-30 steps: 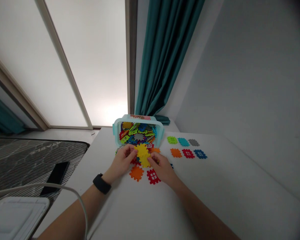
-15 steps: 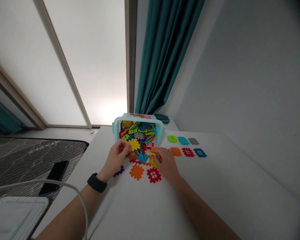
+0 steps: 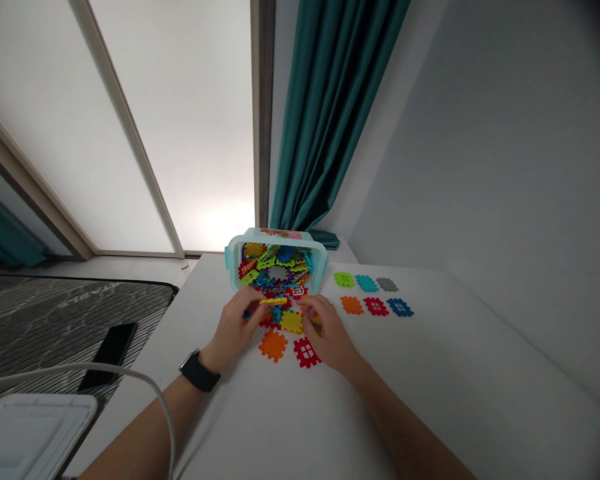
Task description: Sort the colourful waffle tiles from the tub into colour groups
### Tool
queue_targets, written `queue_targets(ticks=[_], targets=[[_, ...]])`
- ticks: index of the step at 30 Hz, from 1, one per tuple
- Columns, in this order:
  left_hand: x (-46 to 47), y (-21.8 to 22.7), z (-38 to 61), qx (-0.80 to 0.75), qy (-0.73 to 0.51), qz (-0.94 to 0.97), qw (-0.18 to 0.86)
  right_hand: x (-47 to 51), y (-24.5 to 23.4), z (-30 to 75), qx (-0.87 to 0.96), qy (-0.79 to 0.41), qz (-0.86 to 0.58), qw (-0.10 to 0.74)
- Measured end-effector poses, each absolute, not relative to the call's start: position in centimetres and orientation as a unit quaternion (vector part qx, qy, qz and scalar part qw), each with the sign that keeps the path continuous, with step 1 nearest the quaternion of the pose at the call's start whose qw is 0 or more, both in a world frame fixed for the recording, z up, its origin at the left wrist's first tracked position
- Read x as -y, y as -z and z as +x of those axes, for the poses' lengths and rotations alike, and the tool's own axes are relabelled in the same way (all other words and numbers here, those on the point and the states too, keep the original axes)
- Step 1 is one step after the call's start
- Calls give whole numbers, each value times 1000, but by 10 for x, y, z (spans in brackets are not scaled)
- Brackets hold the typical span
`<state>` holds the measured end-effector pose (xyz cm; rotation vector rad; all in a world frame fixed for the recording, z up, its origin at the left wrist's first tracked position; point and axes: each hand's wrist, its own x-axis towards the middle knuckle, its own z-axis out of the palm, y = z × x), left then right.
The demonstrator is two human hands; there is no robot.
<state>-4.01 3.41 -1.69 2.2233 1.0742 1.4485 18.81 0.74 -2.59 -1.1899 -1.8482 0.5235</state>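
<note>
Fingers (image 3: 251,309) curl inward on the left hand (image 3: 235,328), half closed around the end of a thin yellow interlocking tile (image 3: 273,301) that shows edge-on; whether they truly pinch it, I cannot tell. The right hand (image 3: 327,332) faces it, fingers bunched over a sliver of yellow (image 3: 315,320), its hold also hidden. The two hands have drawn closer than they were a moment ago, and the yellow tile that the left hand held up now seems to lie flat. That yellow square tile (image 3: 291,322) sits just between the wrists, on a spilled heap of mixed tiles (image 3: 275,313) that touches both hands.

Right below the heap, nearer the person, lie an orange tile (image 3: 273,346) and a red windowed tile (image 3: 305,352), apart from each other. Behind the hands, a clear tub with a teal rim (image 3: 240,263) lies tipped on its side, mouth toward the heap, still packed with colored tiles. Off to the right of the right hand, six single tiles stand in two tidy rows — green (image 3: 344,279), teal (image 3: 367,283) and gray (image 3: 387,285) above, orange (image 3: 352,305), red (image 3: 375,306) and blue (image 3: 400,307) below — on the white table (image 3: 430,373).
</note>
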Motion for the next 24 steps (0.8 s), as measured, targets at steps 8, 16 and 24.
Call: queue_targets(ticks=[8,16,24], targets=[[-29,17,-37,-202,-426,873,-124,4,18,166,558,-535,-384,505],[-27,20,-33,-301,-402,864,42,-3,25,165,499,-484,-406,593],[-27,21,-33,-322,-391,859,73,2,28,159,541,-490,-402,552]])
